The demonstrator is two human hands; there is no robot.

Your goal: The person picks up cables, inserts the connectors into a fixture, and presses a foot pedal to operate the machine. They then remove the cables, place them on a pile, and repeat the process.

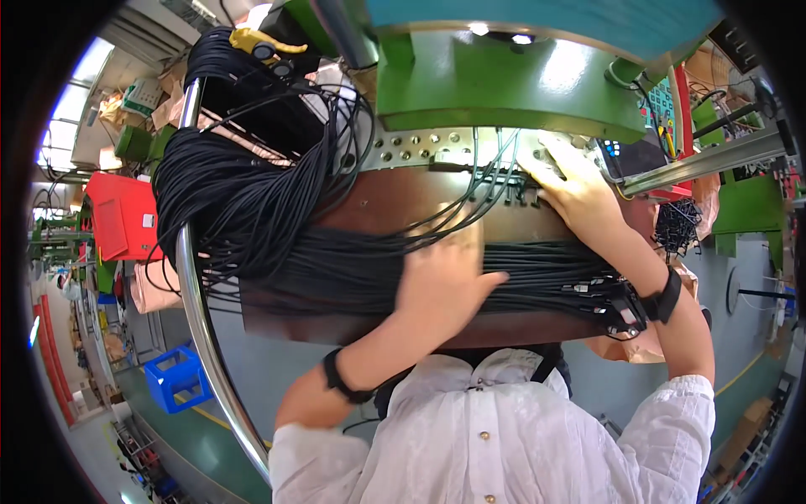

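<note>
factory floor shows at the far left, with a red bin and a blue crate. black cables hang over a chrome rail onto the brown worktop. left hand lies flat on the cable bundle, fingers pressed together. right hand reaches the cable ends at the green machine, fingers spread.

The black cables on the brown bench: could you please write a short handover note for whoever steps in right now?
Left hand: flat on the black cable bundle, fingers spread, gripping nothing.
Right hand: at the cable ends in the fixture under the green machine.
Done: several cables run up into the fixture.
Left: most cables lie on the brown bench; a thick hank hangs over the chrome rail.
</note>
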